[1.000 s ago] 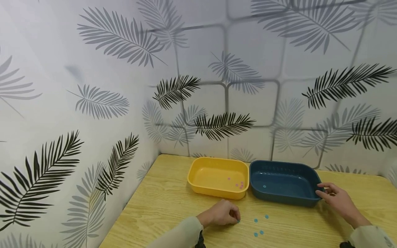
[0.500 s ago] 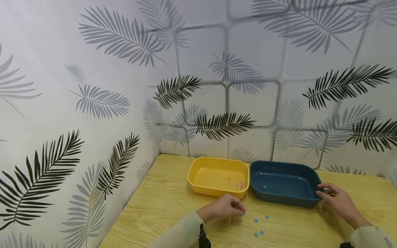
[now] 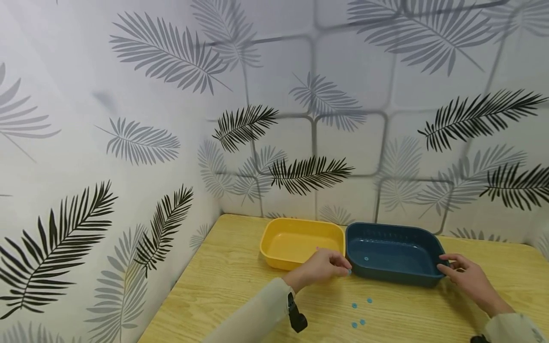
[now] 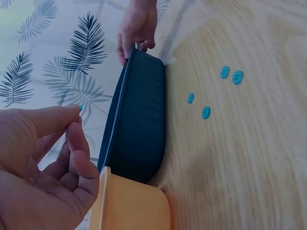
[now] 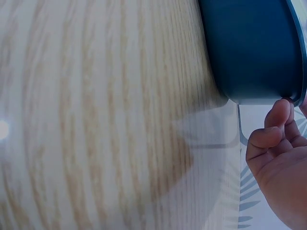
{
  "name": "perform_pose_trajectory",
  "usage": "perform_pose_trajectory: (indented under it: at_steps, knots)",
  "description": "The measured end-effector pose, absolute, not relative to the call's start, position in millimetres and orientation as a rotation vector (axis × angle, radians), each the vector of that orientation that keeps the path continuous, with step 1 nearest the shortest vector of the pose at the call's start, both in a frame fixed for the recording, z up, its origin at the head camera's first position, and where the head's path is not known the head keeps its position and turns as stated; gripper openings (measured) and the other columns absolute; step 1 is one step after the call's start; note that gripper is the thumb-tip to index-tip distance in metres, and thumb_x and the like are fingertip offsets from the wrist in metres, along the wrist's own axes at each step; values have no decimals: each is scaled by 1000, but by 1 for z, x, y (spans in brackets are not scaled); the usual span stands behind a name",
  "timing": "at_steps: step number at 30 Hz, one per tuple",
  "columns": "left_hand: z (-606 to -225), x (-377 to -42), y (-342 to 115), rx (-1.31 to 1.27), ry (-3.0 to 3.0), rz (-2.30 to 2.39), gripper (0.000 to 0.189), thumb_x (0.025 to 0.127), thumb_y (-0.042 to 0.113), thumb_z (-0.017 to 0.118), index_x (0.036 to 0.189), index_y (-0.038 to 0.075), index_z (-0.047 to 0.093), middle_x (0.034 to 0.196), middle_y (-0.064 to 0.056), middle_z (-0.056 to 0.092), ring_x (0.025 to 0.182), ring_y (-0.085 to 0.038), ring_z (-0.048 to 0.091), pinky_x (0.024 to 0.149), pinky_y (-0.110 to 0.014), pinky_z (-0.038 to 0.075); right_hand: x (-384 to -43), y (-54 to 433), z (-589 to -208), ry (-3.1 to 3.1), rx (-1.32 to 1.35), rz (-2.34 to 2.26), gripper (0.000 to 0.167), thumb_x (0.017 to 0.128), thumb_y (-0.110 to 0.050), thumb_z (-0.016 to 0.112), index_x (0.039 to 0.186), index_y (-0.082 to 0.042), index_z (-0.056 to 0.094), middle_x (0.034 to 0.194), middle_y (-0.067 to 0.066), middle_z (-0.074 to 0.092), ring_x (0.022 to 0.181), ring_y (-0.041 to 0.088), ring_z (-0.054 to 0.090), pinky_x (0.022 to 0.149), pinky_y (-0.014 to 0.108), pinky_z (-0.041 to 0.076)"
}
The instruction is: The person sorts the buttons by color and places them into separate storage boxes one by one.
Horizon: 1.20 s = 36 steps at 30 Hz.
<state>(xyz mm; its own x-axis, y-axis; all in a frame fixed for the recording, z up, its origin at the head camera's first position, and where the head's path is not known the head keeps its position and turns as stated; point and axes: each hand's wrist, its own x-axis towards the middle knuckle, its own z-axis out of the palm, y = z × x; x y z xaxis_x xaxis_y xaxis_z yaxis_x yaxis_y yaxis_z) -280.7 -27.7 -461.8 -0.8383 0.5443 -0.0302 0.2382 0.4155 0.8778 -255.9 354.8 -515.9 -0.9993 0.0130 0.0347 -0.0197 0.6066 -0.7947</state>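
On the table [image 3: 231, 286]: four blue buttons [image 3: 362, 322], loose.
Left hand [image 3: 321, 267]: pinches one held button [image 3: 349, 271], nearer the buttons.
Right hand [image 3: 469, 283]: grips the blue tray [image 3: 394, 276] at its right end.
Blue tray: rightward and beyond the held button, long axis sideways; one inner button [image 3: 366, 258].
Yellow tray [image 3: 274, 262]: one pink button [image 3: 317, 248] visible.

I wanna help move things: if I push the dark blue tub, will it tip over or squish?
The dark blue tub probably won't tip, being wide and low on the table. Its smooth, even walls look fairly stiff. It's likely light, since only one small blue disc shows inside.
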Motion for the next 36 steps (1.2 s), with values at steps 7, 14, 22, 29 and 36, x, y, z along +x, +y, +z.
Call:
perform_pose_trajectory:
  at_steps: [7,14,22,29,36]
  knots:
    - [-454,-293,-10,511,2374,1472,4,86,14,70,89,14,73,81,7,64,77,-13,57,69,-23,48,-257,356,-516,-2794,5,1362,58,96,-37,56,130,9,46,96,11,54,76,19,56,62,32,51]
    - [-452,-305,5,458,2320,1540,5,87,14,69,91,15,71,83,6,64,79,-19,60,77,-34,51,-259,358,-516,-2783,31,1356,57,96,-36,56,129,9,47,98,11,55,78,15,56,64,32,52]
    - [-452,-319,23,348,2341,1608,5,87,10,69,90,12,72,80,5,64,69,-15,55,69,-31,49,-260,357,-516,-2785,22,1393,59,95,-38,57,130,8,46,101,14,55,78,15,57,63,32,52]
    - [-458,-330,35,255,2369,1640,9,86,9,70,93,6,73,72,1,62,67,-19,55,61,-31,45,-258,359,-517,-2804,13,1433,64,96,-41,54,134,9,41,128,33,41,107,40,49,77,44,51]
    - [-460,-337,44,209,2360,1688,8,85,7,70,93,6,74,72,2,63,85,-34,61,75,-41,51,-256,360,-519,-2777,11,1478,63,96,-39,54,134,9,41,131,36,37,109,43,50,73,39,53]
